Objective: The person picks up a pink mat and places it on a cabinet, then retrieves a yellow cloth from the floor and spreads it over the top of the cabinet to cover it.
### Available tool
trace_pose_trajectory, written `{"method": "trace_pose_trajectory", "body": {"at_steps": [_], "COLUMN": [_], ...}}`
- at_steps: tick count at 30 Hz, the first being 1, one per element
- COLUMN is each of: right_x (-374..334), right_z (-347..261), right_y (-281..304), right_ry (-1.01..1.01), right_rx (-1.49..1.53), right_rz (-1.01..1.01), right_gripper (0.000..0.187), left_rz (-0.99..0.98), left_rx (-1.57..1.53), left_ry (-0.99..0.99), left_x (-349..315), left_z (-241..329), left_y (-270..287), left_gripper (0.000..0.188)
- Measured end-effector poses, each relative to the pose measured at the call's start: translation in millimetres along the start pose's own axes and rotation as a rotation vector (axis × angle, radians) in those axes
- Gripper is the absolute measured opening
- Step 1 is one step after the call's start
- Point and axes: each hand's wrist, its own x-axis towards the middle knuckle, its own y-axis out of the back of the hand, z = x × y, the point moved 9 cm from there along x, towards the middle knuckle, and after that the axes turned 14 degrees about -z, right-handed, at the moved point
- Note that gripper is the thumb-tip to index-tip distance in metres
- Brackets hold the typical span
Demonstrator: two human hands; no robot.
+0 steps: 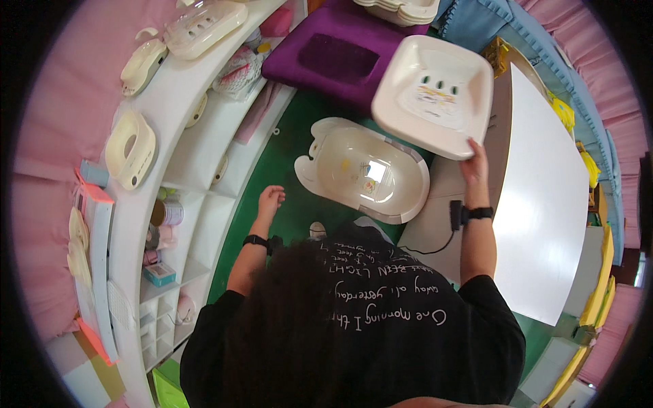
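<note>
Via the head view I log the right hand (475, 166) clamped on the near rim of a cream basin (437, 98) between 1 and 2 o'clock, left hand (271, 198) loosely curled at 9, pale tub (330, 155) roughly between them, purple surface (333, 56) at 12.

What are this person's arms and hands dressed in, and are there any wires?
Short, loose black sleeves leave the forearms bare. The left hand and right hand wear no gloves. Each wrist has a black strap; a thin dark cable hangs by the right one.
</note>
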Motion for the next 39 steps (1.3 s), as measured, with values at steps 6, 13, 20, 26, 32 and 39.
{"method": "trace_pose_trajectory", "body": {"at_steps": [6, 13, 20, 26, 32, 39], "right_x": [114.4, 265.3, 368.4, 392.0, 369.4, 233.0], "right_z": [115.5, 213.0, 292.3, 335.0, 332.0, 278.3], "right_y": [-57.5, -100.8, -110.3, -72.4, -25.3, 6.9], "right_ry": [-0.135, -0.228, -0.269, -0.397, -0.500, -0.392], "right_rx": [0.232, 0.445, 0.557, 0.327, 0.045, 0.252], "right_rz": [-0.097, -0.140, -0.012, 0.129, 0.172, 0.149], "right_gripper": [0.029, 0.036, 0.036, 0.029, 0.028, 0.044], "left_rz": [0.096, 0.267, 0.305, -0.007, -0.051, -0.404], "left_rx": [-0.145, -0.108, -0.364, 0.474, -0.388, 0.026], "left_ry": [0.054, 0.114, 0.263, 0.067, 0.451, 0.172], "left_x": [2.0, -57.8, -104.9, -61.7, -31.9, 42.5], "left_z": [-43.9, -78.3, -121.7, -111.8, -175.4, -72.0], "left_y": [37.2, 76.8, 97.7, 55.6, 40.1, 60.0], "left_gripper": [0.019, 0.016, 0.010, 0.010, 0.013, 0.015]}}
